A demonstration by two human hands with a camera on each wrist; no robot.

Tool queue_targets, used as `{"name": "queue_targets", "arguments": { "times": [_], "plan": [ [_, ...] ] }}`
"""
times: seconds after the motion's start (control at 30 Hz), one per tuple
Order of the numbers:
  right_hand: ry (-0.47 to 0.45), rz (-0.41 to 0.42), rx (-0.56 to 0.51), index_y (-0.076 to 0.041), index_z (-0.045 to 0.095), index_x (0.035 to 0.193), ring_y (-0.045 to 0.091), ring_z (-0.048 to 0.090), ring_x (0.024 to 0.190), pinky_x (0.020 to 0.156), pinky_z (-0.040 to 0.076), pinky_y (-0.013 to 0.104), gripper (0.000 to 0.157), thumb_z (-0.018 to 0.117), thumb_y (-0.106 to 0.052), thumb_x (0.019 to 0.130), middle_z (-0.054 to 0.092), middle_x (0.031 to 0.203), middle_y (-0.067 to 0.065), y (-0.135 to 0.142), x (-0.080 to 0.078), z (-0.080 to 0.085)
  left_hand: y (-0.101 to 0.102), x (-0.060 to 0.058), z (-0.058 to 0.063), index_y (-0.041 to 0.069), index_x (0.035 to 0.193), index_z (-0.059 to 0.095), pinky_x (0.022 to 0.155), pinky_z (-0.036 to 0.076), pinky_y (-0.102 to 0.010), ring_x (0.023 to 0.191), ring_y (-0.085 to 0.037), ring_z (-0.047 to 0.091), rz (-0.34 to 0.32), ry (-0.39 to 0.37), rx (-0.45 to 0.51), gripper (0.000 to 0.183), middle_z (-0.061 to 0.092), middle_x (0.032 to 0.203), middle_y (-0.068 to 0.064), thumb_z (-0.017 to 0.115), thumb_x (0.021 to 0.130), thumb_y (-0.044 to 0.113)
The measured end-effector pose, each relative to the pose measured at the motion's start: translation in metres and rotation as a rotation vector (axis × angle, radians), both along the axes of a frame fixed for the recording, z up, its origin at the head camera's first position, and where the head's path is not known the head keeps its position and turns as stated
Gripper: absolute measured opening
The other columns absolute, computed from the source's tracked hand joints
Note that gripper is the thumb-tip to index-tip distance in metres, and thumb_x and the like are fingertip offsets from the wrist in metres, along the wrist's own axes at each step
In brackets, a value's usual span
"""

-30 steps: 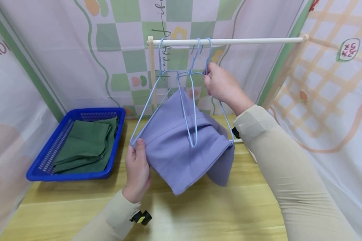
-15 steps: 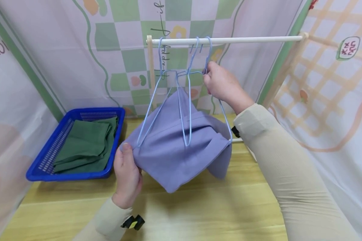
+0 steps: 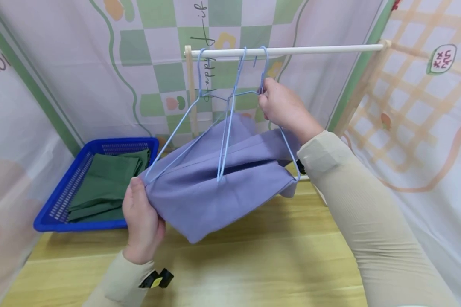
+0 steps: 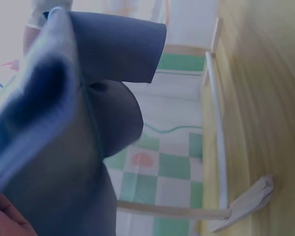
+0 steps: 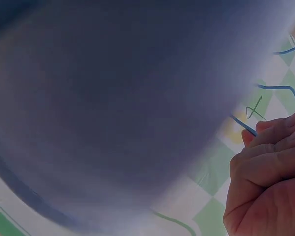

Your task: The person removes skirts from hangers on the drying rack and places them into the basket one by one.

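My right hand [image 3: 286, 106] grips a light blue wire hanger [image 3: 290, 152] at its neck, just below the hook on the white rod [image 3: 322, 50]. A lavender cloth garment [image 3: 215, 209] hangs around the hanger's lower part, its right edge at the hanger's right end. With thumb on top, my left hand [image 3: 142, 217] pinches the garment's left corner, right by the tip of another blue hanger. In the left wrist view the garment [image 4: 54, 187] shows an open fold and a flap sticking out. Blurred cloth [image 5: 113, 113] covers much of the right wrist view.
Two more blue hangers hang on the rod, left of my right hand, overlapping the garment. A blue basket [image 3: 46, 226] with folded green cloth [image 3: 103, 179] stands on the wooden table [image 3: 253, 273] at left. The rack's wooden post [image 3: 190, 89] rises behind.
My left hand has moved left, pulling the garment's left corner out and spreading it wider. The left and middle hangers have swung left. My right hand stays at the hanger's neck.
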State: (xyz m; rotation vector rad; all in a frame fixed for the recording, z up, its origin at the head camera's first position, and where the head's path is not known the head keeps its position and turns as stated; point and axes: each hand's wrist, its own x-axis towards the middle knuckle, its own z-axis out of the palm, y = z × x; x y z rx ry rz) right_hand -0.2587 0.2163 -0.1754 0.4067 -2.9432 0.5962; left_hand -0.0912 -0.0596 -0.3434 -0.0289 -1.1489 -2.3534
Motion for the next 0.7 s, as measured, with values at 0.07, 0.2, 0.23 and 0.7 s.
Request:
{"name": "queue_targets", "arguments": {
  "times": [0.07,0.2,0.23,0.7],
  "plan": [
    [-0.002,-0.002,0.0,-0.009,0.048,0.114,0.026,0.058,0.077,0.073,0.043,0.039,0.024,0.034,-0.024,0.1,0.064,0.076,0.005,0.0,0.0,0.0,-0.005,0.001,0.003,-0.008,0.111,0.053,0.077,0.053,-0.031,0.086,-0.024,0.063,0.003,0.008,0.008,0.045,0.063,0.1,-0.016,0.042,0.103,0.035],
    [-0.005,-0.005,-0.002,-0.009,0.048,0.115,0.026,0.059,0.077,0.071,0.043,0.038,0.025,0.034,-0.024,0.101,0.064,0.077,0.005,0.0,0.0,0.0,-0.013,0.002,0.011,-0.005,0.1,0.055,0.071,0.053,-0.03,0.08,-0.023,0.064,0.004,0.016,0.019,0.041,0.064,0.094,-0.015,0.045,0.102,0.035],
    [-0.002,-0.005,-0.001,-0.009,0.048,0.115,0.026,0.059,0.077,0.07,0.043,0.038,0.025,0.034,-0.024,0.101,0.064,0.077,0.005,0.0,0.0,0.0,-0.015,0.003,0.014,-0.004,0.096,0.055,0.07,0.053,-0.029,0.079,-0.023,0.064,0.005,0.014,0.028,0.04,0.064,0.092,-0.015,0.046,0.102,0.034],
    [-0.042,-0.01,-0.027,-0.01,0.044,0.119,0.025,0.058,0.075,0.065,0.043,0.038,0.026,0.033,-0.026,0.102,0.063,0.083,0.008,0.0,0.002,0.0,-0.04,0.011,0.053,0.001,0.083,0.054,0.059,0.052,-0.029,0.069,-0.023,0.068,0.129,-0.045,-0.065,0.041,0.068,0.082,-0.014,0.053,0.097,0.039]
  ]
}}
